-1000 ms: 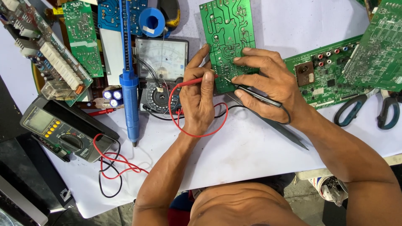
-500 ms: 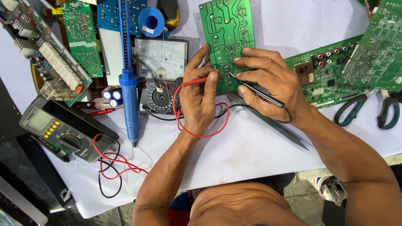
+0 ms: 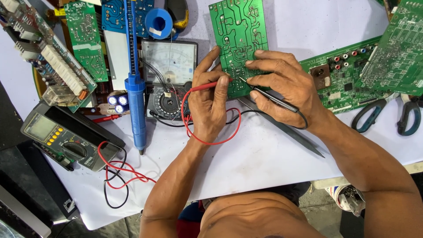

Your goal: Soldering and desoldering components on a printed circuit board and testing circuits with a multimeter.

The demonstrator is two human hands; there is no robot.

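A green circuit board (image 3: pixel 238 31) lies solder side up at the top middle of the white table cover. My left hand (image 3: pixel 207 103) pinches a red test probe (image 3: pixel 209 87) whose tip touches the board's lower edge. My right hand (image 3: pixel 284 86) holds a black test probe (image 3: pixel 275 100) with its metal tip on the same area, close to the red one. Red and black leads (image 3: pixel 220 139) loop from the probes toward the analog multimeter (image 3: pixel 169 77) just left of my left hand.
A blue desoldering pump (image 3: pixel 134 83) lies left of the analog meter. A digital multimeter (image 3: pixel 59 136) with coiled leads sits at the lower left. More circuit boards (image 3: pixel 387 57) lie at the right and upper left, scissors (image 3: pixel 387 114) at the right, a blue solder spool (image 3: pixel 158 23) at the top.
Both hands stay on the board; the probe tips have shifted only slightly along its lower edge, and the red lead's loop has moved a little.
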